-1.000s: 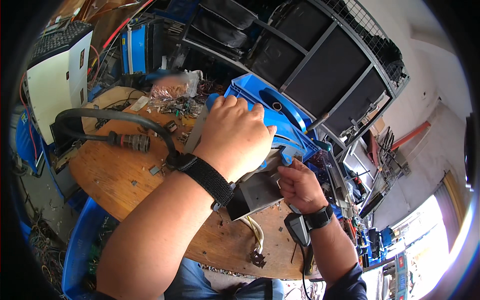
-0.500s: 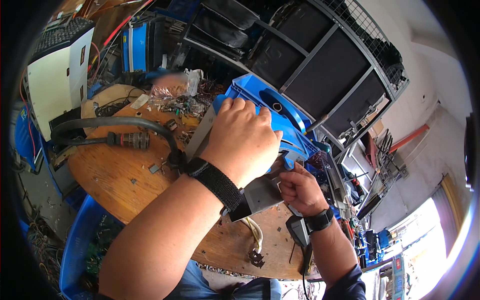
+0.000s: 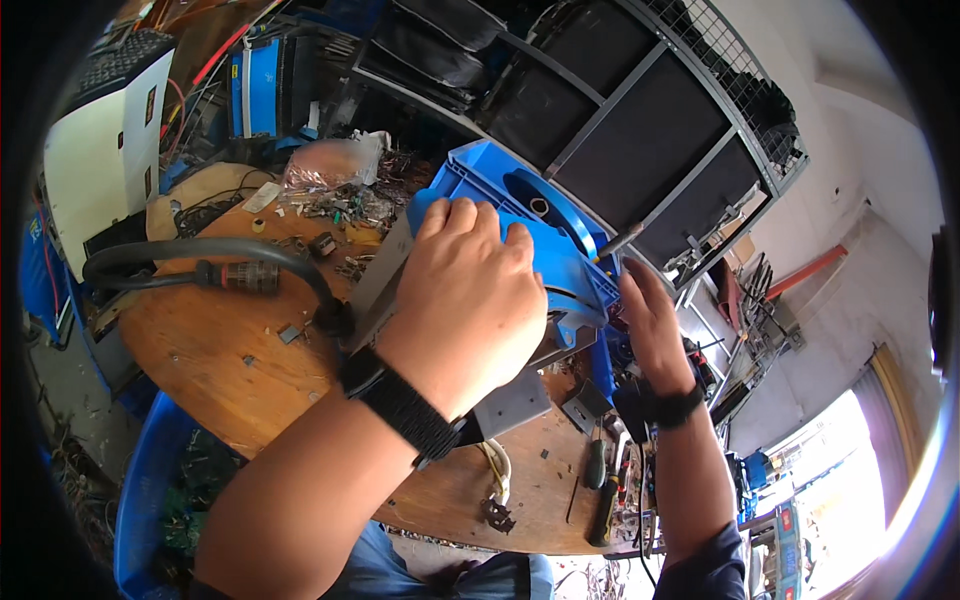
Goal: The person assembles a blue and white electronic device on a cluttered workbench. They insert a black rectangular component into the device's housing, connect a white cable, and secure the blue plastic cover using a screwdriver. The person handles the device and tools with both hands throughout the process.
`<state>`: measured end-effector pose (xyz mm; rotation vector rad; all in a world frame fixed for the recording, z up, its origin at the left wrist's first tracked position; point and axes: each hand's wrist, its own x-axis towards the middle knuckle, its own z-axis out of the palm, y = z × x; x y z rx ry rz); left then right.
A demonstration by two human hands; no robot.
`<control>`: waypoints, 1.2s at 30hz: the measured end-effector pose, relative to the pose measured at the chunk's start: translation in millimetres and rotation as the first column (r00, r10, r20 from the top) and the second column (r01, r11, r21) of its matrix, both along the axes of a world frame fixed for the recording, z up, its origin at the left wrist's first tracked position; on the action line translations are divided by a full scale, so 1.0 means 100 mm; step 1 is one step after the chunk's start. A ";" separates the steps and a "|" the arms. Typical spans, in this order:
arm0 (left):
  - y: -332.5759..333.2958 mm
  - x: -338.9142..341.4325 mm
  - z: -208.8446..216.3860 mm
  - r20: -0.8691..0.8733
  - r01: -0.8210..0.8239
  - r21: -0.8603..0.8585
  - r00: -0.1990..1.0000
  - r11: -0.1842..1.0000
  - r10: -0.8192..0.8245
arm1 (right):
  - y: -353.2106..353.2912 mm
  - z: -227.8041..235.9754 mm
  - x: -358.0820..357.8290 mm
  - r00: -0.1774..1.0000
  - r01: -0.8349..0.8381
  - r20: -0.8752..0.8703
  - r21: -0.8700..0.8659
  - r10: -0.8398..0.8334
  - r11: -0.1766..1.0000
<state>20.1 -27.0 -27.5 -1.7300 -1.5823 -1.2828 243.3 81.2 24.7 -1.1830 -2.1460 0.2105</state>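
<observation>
My left hand (image 3: 470, 285) is closed over the top of a boxy metal unit with a blue cover (image 3: 555, 265), its fingers hooked on the blue part. A grey metal plate (image 3: 512, 405) shows at the unit's lower side, below my hand. From its left side runs a thick black cable (image 3: 215, 248) ending in a round metal connector (image 3: 250, 278). My right hand (image 3: 652, 325) is raised at the unit's right, fingers stretched out, nothing visible in it. Beside its wrist is a dark object (image 3: 630, 400) with a thin cord hanging down; its kind is unclear.
On the wooden table (image 3: 200, 370) lie small loose parts, a green-handled screwdriver (image 3: 597, 462) and white wires (image 3: 498, 470). A blue bin (image 3: 470, 165) stands behind the unit, a pointed tool (image 3: 622, 240) by its right. A blue tub (image 3: 150, 480) holds green scrap at lower left.
My right hand has let go of the unit's lower blue edge and moved up and right, its fingers straightening. My left hand keeps its hold. The whole view has shifted slightly.
</observation>
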 end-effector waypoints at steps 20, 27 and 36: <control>-0.72 0.47 -0.14 -0.161 0.036 -0.140 0.985 0.989 -0.059 | -0.42 -0.42 0.28 0.927 -0.359 -0.188 -0.185 0.326 0.915; -0.96 0.69 -0.07 -0.068 0.080 -0.320 0.992 0.944 -0.107 | -0.50 -0.57 0.46 0.887 -0.416 -0.283 -0.142 0.366 0.898; -1.00 0.75 -0.10 -0.150 0.012 -0.309 0.987 0.951 -0.061 | -0.53 -0.61 0.52 0.888 -0.393 -0.326 -0.171 0.324 0.904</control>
